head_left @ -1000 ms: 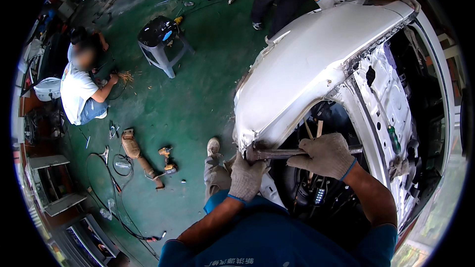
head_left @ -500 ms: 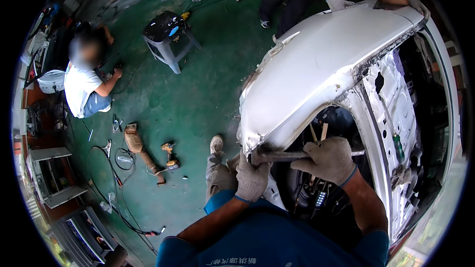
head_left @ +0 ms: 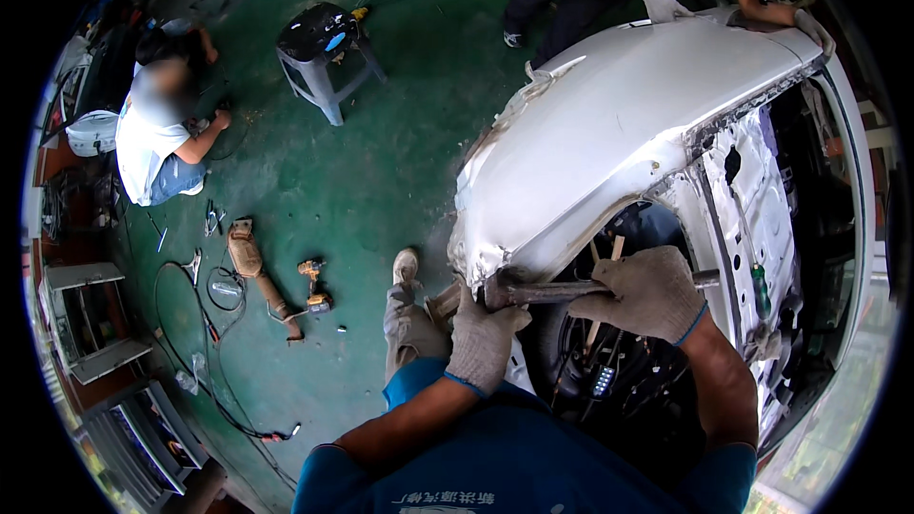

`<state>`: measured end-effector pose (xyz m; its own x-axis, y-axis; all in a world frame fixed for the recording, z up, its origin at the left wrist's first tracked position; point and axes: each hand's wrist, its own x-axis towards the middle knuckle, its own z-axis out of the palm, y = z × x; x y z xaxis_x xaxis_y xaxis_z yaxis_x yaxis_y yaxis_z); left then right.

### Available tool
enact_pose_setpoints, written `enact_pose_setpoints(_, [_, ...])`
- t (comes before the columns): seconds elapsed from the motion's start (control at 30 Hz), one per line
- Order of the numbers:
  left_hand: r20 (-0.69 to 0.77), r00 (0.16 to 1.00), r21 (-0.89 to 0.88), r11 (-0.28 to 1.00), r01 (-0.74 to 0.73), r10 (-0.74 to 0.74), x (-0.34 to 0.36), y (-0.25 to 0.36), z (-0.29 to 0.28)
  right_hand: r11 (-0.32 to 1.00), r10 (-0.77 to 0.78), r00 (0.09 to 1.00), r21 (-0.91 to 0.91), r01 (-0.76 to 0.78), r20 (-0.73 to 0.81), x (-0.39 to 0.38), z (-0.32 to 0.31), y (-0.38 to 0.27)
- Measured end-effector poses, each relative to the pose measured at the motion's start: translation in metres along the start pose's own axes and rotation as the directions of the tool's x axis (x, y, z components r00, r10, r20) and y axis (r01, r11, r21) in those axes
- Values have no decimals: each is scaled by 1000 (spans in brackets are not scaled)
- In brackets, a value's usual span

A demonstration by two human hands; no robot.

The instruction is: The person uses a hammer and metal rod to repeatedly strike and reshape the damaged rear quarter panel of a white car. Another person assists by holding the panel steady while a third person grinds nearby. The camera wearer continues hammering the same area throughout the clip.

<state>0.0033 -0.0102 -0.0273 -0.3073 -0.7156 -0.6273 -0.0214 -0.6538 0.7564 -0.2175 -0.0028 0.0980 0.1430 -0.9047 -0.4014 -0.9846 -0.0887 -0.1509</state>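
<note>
Across the front of a white car body panel lies a hammer, its dark head against the panel's crumpled lower-left corner. My right hand, in a knitted work glove, is closed around the hammer's handle, and the handle's end sticks out past it. My left hand, gloved the same way, is closed just below the hammer head at the panel edge. A brownish block-like piece shows beside its fingers; whether that hand grips it is hidden.
A co-worker's gloved hands rest on the panel's far end. Another person crouches at the left. On the green floor are a stool, a cordless drill, a brown-cased power tool and cables. A screwdriver stands by the inner frame.
My right hand and the hammer's handle end have risen slightly and shifted right. The hammer head stays by the panel corner. The whole view has moved a little.
</note>
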Motion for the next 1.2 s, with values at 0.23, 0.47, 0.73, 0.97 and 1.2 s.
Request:
enact_pose_setpoints(0.23, [-73,997,56,998,-7,11,5,-7,4,999,-42,998,22,43,-49,2,21,12])
enact_pose_setpoints(0.47, [-117,976,42,983,-179,183,5,-5,9,994,-78,967,51,93,-242,0,42,12])
enact_pose_setpoints(0.73, [-71,961,151,956,-253,266,11,-18,-1,997,-4,955,75,27,-295,-9,48,-3])
enact_pose_setpoints(0.97, [91,996,-325,946,15,16,9,-7,-1,1000,2,987,7,-1,-159,-8,18,-8])
enact_pose_setpoints(1.2, [67,996,-311,950,-27,50,8,1,4,999,12,994,40,-8,-112,0,18,0])
